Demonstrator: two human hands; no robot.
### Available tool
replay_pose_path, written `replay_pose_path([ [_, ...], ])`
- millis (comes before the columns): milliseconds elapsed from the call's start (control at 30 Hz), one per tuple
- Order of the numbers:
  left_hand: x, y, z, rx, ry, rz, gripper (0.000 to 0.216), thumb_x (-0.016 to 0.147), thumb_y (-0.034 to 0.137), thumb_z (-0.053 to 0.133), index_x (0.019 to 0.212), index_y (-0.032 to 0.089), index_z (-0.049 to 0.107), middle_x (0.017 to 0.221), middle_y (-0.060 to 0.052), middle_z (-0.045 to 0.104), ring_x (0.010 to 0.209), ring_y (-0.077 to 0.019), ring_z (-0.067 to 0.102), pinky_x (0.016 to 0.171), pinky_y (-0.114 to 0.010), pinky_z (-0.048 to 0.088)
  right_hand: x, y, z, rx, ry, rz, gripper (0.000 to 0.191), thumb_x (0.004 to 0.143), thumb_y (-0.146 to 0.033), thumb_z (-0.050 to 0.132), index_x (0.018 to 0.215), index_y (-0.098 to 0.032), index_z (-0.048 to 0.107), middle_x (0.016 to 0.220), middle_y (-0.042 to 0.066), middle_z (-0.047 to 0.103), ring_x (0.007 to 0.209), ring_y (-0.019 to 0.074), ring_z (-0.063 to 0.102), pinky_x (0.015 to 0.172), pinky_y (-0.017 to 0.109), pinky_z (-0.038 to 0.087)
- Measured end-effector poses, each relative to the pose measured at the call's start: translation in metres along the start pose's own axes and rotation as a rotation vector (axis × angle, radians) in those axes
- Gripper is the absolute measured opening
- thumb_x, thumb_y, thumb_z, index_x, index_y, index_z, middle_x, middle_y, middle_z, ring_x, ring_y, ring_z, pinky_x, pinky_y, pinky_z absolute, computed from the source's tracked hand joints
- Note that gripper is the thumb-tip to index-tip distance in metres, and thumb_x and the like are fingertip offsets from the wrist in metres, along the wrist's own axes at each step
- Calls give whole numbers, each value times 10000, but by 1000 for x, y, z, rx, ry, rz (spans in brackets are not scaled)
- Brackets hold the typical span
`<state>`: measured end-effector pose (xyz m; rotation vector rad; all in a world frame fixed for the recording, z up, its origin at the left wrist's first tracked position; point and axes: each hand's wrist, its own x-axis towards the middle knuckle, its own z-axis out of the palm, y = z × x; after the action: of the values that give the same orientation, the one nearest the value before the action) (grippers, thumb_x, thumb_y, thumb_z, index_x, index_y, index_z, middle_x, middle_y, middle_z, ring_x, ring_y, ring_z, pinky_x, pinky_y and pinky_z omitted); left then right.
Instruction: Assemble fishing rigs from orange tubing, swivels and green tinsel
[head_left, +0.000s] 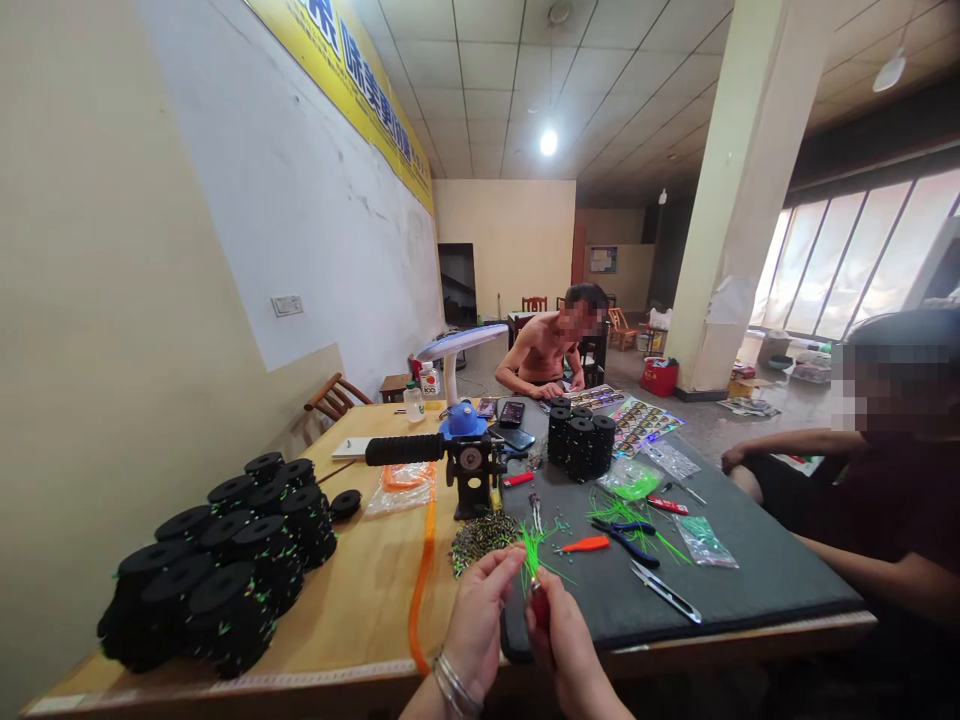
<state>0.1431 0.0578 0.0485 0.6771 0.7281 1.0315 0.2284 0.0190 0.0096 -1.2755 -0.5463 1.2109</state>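
Note:
My left hand (480,612) is raised over the table's near edge, its thumb and fingers pinched on the thin green strands (534,545) that fan up from my hands. My right hand (564,640) sits just beside it, closed around a small red-handled tool (538,603) whose tip meets the strands. A bracelet circles my left wrist. Both hands hover above the near edge of the dark grey mat (750,570). A heap of small dark metal pieces (481,535) lies just beyond my left hand.
Piles of black spools (225,560) fill the left of the wooden table (360,600); more stand stacked (579,445) further back. A black winding device (469,470), scissors (664,592), pliers (626,535), green-filled bags lie about. One person sits at the far end, another at right.

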Motion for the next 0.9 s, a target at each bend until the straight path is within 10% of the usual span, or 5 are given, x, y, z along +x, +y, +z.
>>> replay_pose_path([
  [267, -7, -11, -18, -190, -7, -319, 65, 696, 132, 769, 749, 133, 733, 868, -58, 736, 720, -114, 638, 595, -196, 449, 8, 4, -65, -674, 191, -468, 500, 876, -648, 310, 749, -222, 538, 640, 15, 575, 610, 185, 528, 581, 280, 342],
  [533, -18, -22, -36, -274, -12, -542, 68, 822, 165, 665, 781, 133, 709, 836, -42, 742, 694, -117, 659, 634, -227, 454, 39, 3, -127, -1653, 519, -607, 266, 933, -366, 444, 824, -184, 605, 822, 93, 632, 801, 241, 591, 640, 296, 358],
  [733, -19, -25, -42, -286, 10, -585, 49, 809, 169, 683, 774, 140, 704, 815, -34, 742, 688, -120, 659, 636, -227, 447, 45, -2, -133, -1673, 569, -660, 223, 889, -333, 540, 978, -178, 674, 982, 114, 668, 912, 272, 572, 690, 320, 382],
  [900, -22, -29, -46, -219, -20, -570, 40, 771, 171, 724, 761, 134, 712, 812, -36, 733, 705, -114, 649, 653, -221, 439, 14, -4, -101, -1128, 352, -728, 288, 874, -408, 526, 891, -190, 712, 974, 111, 697, 986, 284, 564, 871, 383, 392],
])
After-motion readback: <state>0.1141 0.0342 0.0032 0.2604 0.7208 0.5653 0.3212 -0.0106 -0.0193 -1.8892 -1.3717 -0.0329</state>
